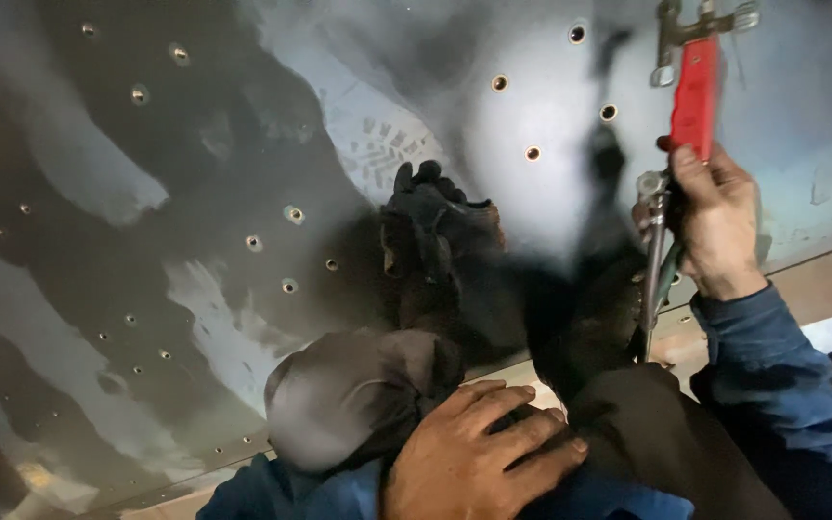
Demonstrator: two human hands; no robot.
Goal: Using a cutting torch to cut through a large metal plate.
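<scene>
My right hand (716, 223) is closed around a red-handled metal tool (695, 91), which points up and away from me at the upper right. A thin metal tube (654, 260) runs down from the tool beside my wrist. My left hand (474, 455) lies flat, fingers spread, on dark cloth over my leg at the bottom centre and holds nothing. Next to it is a rounded grey cloth-covered shape (344, 397), perhaps a knee. A black boot (435, 236) rests on the large grey metal plate (195, 193) ahead of my left hand.
The plate fills most of the view and is dotted with several small round holes (500, 83). It carries pale dusty patches and a shoe-sole print (387, 144). Its edge runs diagonally at the lower right, with a lighter surface (820, 279) beyond.
</scene>
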